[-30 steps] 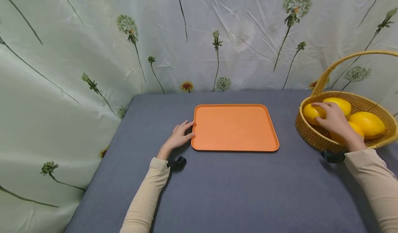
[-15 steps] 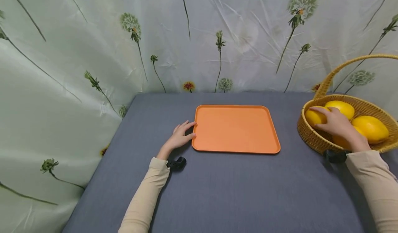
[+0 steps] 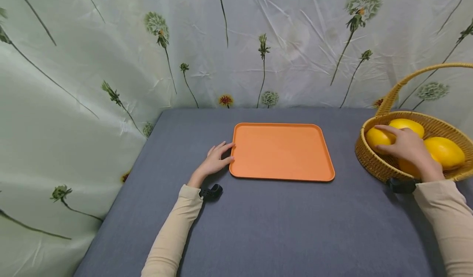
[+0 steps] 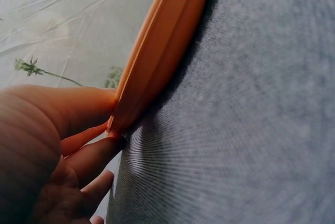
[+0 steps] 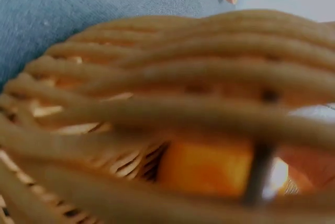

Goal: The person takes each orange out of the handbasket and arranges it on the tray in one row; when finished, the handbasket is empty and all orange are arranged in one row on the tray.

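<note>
Smooth yellow rounded fruit point(image 3: 378, 138), 9 o'clock inside tan woven basket point(image 3: 369, 160) | right hand point(image 3: 408, 147): thumb and fingers curled round it | left hand point(image 3: 213, 161): fingers extended, touching flat orange rectangular tray point(image 3: 282, 151) at its 9 o'clock rim

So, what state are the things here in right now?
Orange tray: lying flat, rim up
Basket: upright
Leftmost yellow fruit: in the basket, held
Other three yellow fruits: resting in the basket
Left grip: fingers extended, touching the tray's edge
Right grip: curled round the leftmost fruit
Backdrop cloth: creased
</note>
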Available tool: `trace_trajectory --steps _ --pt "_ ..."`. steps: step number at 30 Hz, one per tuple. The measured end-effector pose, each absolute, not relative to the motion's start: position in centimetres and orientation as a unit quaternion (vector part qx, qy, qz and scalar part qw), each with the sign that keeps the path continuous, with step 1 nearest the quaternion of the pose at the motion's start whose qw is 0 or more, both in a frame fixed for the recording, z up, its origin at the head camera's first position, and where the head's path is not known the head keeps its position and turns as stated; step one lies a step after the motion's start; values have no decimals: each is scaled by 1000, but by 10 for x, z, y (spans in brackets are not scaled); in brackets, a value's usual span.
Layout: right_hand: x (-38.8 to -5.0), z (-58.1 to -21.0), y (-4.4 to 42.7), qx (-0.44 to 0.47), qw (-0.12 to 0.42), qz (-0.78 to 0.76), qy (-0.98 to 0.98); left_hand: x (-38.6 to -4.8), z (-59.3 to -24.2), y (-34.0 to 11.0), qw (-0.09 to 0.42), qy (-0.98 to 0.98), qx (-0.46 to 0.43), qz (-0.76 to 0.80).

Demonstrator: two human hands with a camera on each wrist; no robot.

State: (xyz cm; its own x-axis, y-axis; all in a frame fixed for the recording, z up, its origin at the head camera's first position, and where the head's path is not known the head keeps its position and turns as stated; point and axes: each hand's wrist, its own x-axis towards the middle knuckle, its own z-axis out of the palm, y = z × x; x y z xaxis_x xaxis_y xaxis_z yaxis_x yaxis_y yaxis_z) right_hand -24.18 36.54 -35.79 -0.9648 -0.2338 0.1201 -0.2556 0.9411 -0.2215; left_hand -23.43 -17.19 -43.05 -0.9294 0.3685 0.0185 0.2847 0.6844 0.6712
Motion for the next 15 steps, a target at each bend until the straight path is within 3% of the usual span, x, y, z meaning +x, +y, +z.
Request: trace_trajectory --steps 15 --pt "-232 -363 358 81 110 190 -972 -233 -431 -171 57 917 181 350"
